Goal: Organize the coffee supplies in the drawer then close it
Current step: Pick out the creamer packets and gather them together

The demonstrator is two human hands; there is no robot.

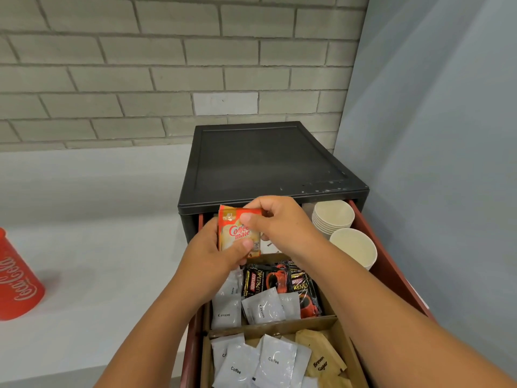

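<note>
Both hands pinch one red and cream Coffee-mate creamer sachet (239, 232), held upright above the back of the open red drawer (391, 273): the left hand (215, 252) grips its lower edge with the thumb in front, while the right hand (275, 219) curls over its top edge, both forearms reaching forward from below. Beneath them, cardboard dividers (275, 326) separate black Kopiko coffee packets (282, 281), grey Cream sachets (263, 306), grey Coffee sachets (275, 359) and brown sugar packets (321, 357). Stacked cream paper cups (334, 217) lie along the drawer's right side, inside a black cabinet (268, 161) on the white bench (98, 247).

"Coffee mate" sachet (238, 233); "Kopiko" packs (253, 282); "Cream" packets (225, 312); "Coca-Cola" can (16, 278)
</note>
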